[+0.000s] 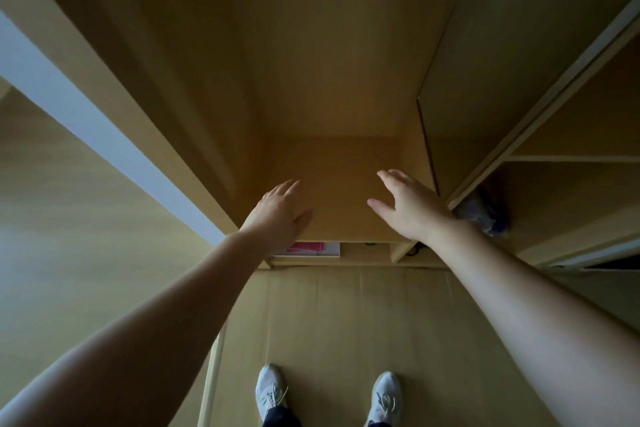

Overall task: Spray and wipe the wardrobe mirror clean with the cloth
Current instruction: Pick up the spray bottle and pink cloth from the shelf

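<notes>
I look down into an open wooden wardrobe compartment (332,80). Both of my arms reach forward over its bare shelf (339,191). My left hand (278,215) hovers at the shelf's front left, fingers apart and holding nothing. My right hand (410,208) hovers at the front right, fingers spread, also holding nothing. No spray bottle and no cloth can be seen. A mirror cannot be made out for certain; the pale panel on the left (69,107) may be the door's edge.
A red and white flat item (313,249) lies in the slot under the shelf. A bluish bundle (481,213) sits in the right-hand compartment beside a sliding door (519,28). My two feet in grey sneakers (329,392) stand on the wooden floor.
</notes>
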The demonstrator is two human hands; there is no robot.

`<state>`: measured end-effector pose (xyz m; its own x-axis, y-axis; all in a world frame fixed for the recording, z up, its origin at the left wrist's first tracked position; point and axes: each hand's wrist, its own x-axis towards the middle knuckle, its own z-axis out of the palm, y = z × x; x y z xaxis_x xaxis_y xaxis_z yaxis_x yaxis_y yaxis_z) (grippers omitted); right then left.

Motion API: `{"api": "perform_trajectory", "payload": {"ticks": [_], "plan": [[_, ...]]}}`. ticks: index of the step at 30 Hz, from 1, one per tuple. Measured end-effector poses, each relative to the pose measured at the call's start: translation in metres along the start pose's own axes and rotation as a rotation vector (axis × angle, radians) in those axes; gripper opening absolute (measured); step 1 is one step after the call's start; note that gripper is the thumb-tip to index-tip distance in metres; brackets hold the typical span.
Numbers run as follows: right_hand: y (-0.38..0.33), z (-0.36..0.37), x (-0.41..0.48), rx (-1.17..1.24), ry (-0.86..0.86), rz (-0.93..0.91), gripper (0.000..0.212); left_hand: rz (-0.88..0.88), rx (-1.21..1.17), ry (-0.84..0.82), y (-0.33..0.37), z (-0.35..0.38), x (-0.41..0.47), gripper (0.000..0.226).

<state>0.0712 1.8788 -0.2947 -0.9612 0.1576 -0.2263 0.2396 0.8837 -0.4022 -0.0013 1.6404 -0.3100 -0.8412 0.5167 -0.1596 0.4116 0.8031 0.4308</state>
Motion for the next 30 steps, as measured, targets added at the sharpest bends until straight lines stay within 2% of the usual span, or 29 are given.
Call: {"api": "perform_trajectory", "payload": {"ticks": [12,23,30], "plan": [[0.039,0.133,0.043,-0.019,-0.08,-0.024,0.064,0.015,-0.029,0.001,-0.072,0.133,0.023,0.063],[0.102,0.316,0.069,-0.027,-0.114,-0.174,0.06,-0.019,-0.024,-0.018,-0.157,0.303,0.02,0.065],[0.143,0.443,0.104,-0.032,-0.094,-0.186,0.06,0.01,0.02,-0.004,-0.232,0.407,0.049,0.062]]}}
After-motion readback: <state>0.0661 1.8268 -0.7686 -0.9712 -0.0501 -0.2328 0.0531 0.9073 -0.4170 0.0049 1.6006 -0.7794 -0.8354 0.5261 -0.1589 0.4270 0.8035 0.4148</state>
